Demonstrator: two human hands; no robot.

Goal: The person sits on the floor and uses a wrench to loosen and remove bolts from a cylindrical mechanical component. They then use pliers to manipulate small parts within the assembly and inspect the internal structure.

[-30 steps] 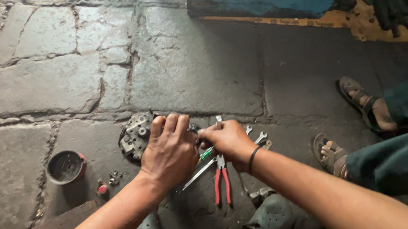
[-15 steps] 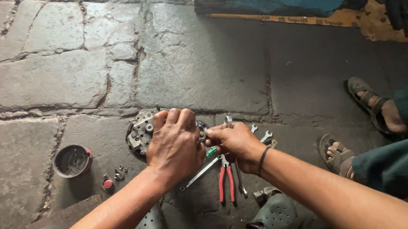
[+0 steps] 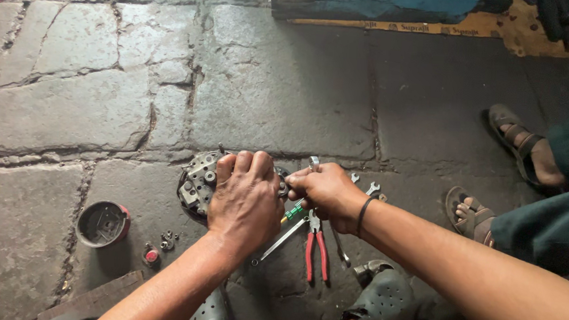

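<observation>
My left hand (image 3: pixel 246 201) lies palm down over a round grey metal machine part (image 3: pixel 196 181) on the stone floor, fingers curled over its top. My right hand (image 3: pixel 326 190) is closed around a tool with a green handle (image 3: pixel 294 212), its tip pressed against the right side of the part. What the tip touches is hidden under my hands. Red-handled pliers (image 3: pixel 315 249) and a silver wrench (image 3: pixel 277 242) lie just below my right hand.
A small round cup-shaped part (image 3: pixel 103 223) and several small bolts (image 3: pixel 167 240) with a red piece (image 3: pixel 151 256) lie at the left. More wrenches (image 3: pixel 370 186) lie at the right. Another person's sandalled feet (image 3: pixel 473 212) are at the right. My grey clogs (image 3: pixel 382 293) are near.
The view has shifted slightly. Both hands stay on the metal part, with the right hand still working the green-handled tool against it.
</observation>
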